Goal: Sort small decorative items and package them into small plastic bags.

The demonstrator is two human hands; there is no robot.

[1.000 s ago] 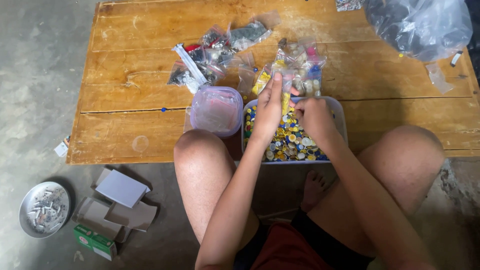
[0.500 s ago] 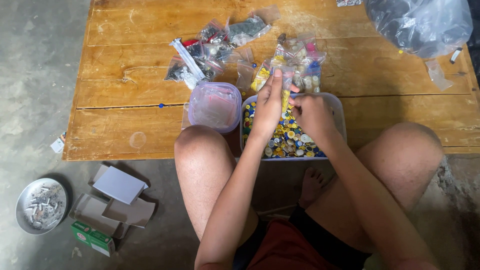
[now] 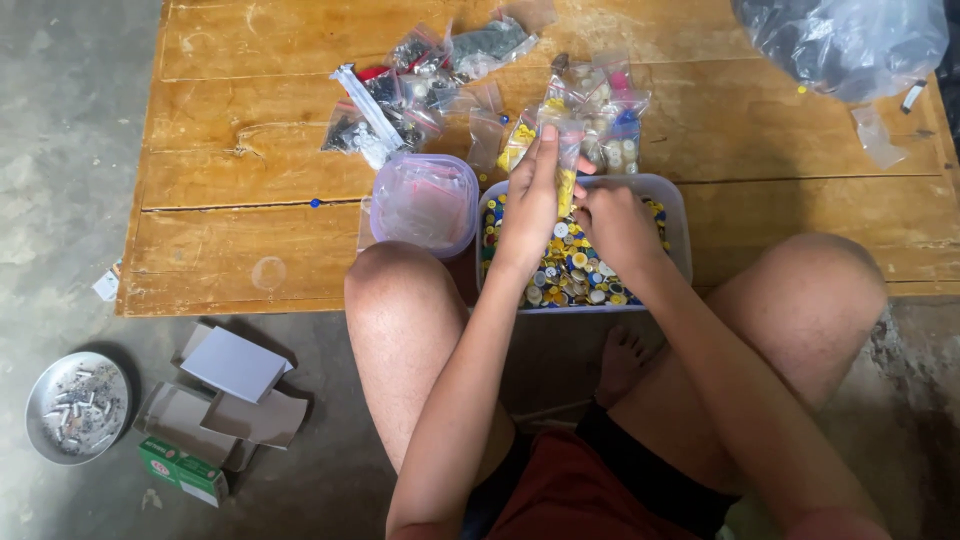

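My left hand (image 3: 530, 195) holds a small clear plastic bag (image 3: 568, 160) of yellow buttons upright over a clear tub (image 3: 680, 225) filled with mixed coloured buttons. My right hand (image 3: 612, 220) is right beside it, fingers pinched at the bag's lower edge, above the buttons. A round lidded plastic container (image 3: 425, 203) stands just left of the tub. Several small bags of sorted buttons (image 3: 440, 90) lie on the low wooden table (image 3: 240, 240) beyond my hands.
A large clear bag (image 3: 850, 40) lies at the table's far right corner. On the concrete floor at the left are a metal dish (image 3: 75, 405) of small bits, flattened cardboard pieces (image 3: 230, 385) and a green box (image 3: 180, 468). My bare knees flank the tub.
The view shifted slightly. My left hand has lifted the little bag a bit higher, and my right hand has closed in on its lower edge.
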